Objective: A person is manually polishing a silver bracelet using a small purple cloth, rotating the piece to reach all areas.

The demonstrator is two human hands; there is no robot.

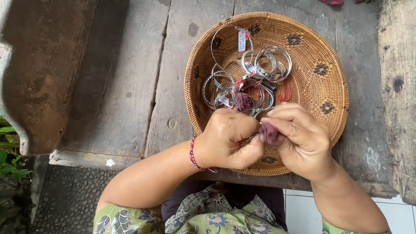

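I see a small wad of purple cloth pinched in the fingertips of the right hand, just below the centre of the frame, over the near rim of the basket. It is pressed against a thin silver piece that the left hand is closed around. I judge the cloth soft, light and easily crushed, best pinched as it is now; the silver piece looks stiff, light and probably slick, so a hold at its edge between thumb and forefinger suits it. Most of that piece is buried in the left fist, and I cannot tell whether it is a ring or a narrow bangle.

Above the hands, the round woven basket fills the upper centre of the frame and holds a tangle of silver bangles with small tags and red threads, and a second purple wad among them. A red and blue cord bracelet circles the left wrist. The basket sits on a weathered wooden table; its near rim is hidden behind the hands.
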